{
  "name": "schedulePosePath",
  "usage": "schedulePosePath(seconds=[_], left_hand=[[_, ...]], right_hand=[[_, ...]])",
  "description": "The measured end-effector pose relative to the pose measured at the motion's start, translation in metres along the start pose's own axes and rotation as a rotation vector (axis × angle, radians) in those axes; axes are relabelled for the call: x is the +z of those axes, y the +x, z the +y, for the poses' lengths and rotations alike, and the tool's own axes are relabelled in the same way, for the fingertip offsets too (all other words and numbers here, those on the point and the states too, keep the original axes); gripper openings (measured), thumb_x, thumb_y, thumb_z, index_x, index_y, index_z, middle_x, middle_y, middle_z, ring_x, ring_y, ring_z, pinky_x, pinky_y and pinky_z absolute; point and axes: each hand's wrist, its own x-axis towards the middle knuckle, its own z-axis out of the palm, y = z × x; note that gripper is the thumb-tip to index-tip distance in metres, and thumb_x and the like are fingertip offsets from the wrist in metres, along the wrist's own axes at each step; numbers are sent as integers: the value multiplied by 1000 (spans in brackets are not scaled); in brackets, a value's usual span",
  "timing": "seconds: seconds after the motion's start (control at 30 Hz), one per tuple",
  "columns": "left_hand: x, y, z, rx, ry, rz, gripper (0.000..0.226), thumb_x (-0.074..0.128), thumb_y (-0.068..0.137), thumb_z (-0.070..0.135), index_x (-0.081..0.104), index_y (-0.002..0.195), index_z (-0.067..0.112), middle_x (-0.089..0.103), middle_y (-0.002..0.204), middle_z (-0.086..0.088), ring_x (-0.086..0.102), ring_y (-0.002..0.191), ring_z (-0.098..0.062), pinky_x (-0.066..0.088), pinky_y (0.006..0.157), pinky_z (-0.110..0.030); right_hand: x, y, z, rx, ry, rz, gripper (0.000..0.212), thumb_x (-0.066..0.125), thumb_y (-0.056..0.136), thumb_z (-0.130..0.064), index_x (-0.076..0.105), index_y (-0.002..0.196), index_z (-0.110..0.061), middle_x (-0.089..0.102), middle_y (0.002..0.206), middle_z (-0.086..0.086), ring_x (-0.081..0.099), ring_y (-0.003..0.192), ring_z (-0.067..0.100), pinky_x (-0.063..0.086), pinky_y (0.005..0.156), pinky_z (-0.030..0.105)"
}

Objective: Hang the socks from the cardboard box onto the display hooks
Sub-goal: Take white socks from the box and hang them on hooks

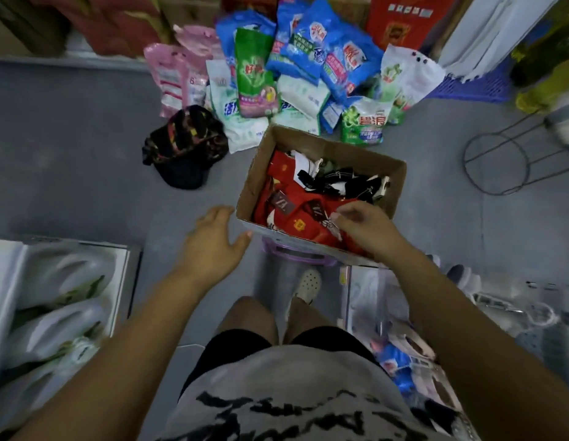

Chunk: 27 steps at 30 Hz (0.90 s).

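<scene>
Cardboard box [340, 147]: open-topped, brown, centre of the view, resting on a purple plastic stand [295, 253] over the grey floor [69, 160].
Red socks [303, 218]: packed pairs with dark paper tags, filling the near and left part of the box.
Black-and-white socks [350, 183]: loose heap in the far right part of the same box, touching the red ones.
Right hand [364, 225]: inside the box at its near right side; thumb and forefinger pressed together, pinching the small tag end of a red pair; other fingers curled.
Left hand [213, 240]: outside the box, just beside its near left corner; fingers spread and straight, holding nothing; thumb tip at the box rim, contact cannot be told.
Detergent bags [308, 68]: blue, green, white and pink, piled on the floor beyond the box.
Dark patterned cap [184, 148]: on the floor, left of the box, beside the bags.
Wire stand [496, 162]: right of the box, well apart from it.
Blue crate [477, 87]: far right, behind the bags.
</scene>
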Motion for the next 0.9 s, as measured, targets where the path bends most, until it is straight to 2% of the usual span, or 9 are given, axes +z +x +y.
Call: schedulePosePath(seconds=[0.13, 0.33, 0.4, 0.53, 0.63, 0.7, 0.77, 0.83, 0.9], left_hand=[[27, 63, 7, -126, -86, -65, 65, 61, 98, 43, 39, 150, 10, 44, 153, -12, 43, 138, -32, 37, 112, -43], [63, 143, -6, -281, -120, -64, 72, 51, 102, 44, 25, 156, 5, 38, 157, -19, 37, 143, -38, 35, 116, -51], [74, 156, -16, -300, -156, -110, 66, 49, 102, 46, 30, 152, 7, 48, 148, -20, 47, 135, -40, 41, 110, -53], [89, 163, -32, -266, -273, -151, 38, 52, 103, 40, 40, 128, 15, 63, 116, -12, 64, 100, -31, 52, 80, -39], [91, 167, -39, -225, -275, -173, 34, 50, 104, 42, 39, 122, 16, 62, 107, -10, 64, 91, -28, 52, 69, -37], [90, 169, -42, -220, -275, -203, 35, 50, 104, 44, 41, 122, 15, 62, 105, -10, 65, 91, -28, 55, 70, -40], [88, 167, -42, -233, -290, -132, 40, 50, 102, 47, 49, 122, 12, 62, 109, -11, 63, 100, -29, 56, 83, -43], [85, 162, -39, -259, -321, 76, 39, 54, 101, 43, 58, 120, 9, 61, 115, -12, 58, 109, -27, 50, 96, -37], [78, 154, -31, -289, -423, 239, 26, 57, 101, 37, 60, 109, 13, 61, 110, -9, 59, 97, -17, 51, 90, -31]], right_hand=[[6, 80, 6, 24, -52, -25, 31, 70, 93, -32, 69, 113, -8, 69, 109, 4, 63, 101, 15, 43, 73, 7], [42, 172, 25, -8, -218, 51, 41, 66, 95, -35, 64, 126, -8, 68, 125, 8, 61, 118, 22, 43, 100, 27], [56, 194, 34, -7, -267, 24, 46, 68, 93, -37, 62, 130, -11, 66, 128, 9, 58, 121, 24, 46, 104, 35], [81, 224, 51, 54, -362, 4, 53, 73, 88, -43, 58, 134, -21, 59, 129, 12, 48, 125, 31, 43, 106, 46], [92, 235, 58, 68, -350, 35, 46, 74, 89, -34, 61, 130, -17, 63, 112, 11, 51, 116, 28, 46, 99, 39], [95, 235, 56, 25, -367, 42, 36, 70, 92, -31, 66, 120, -8, 66, 105, 13, 52, 114, 29, 47, 92, 37], [94, 225, 46, -22, -322, 60, 30, 67, 95, -27, 67, 107, 0, 64, 99, 15, 55, 104, 30, 46, 85, 37], [89, 205, 28, -14, -184, 71, 29, 63, 98, -25, 64, 105, 3, 61, 103, 19, 57, 98, 29, 47, 86, 39], [82, 180, 8, 74, 56, 42, 30, 60, 100, -28, 62, 111, 1, 61, 116, 27, 61, 104, 33, 50, 96, 43]])
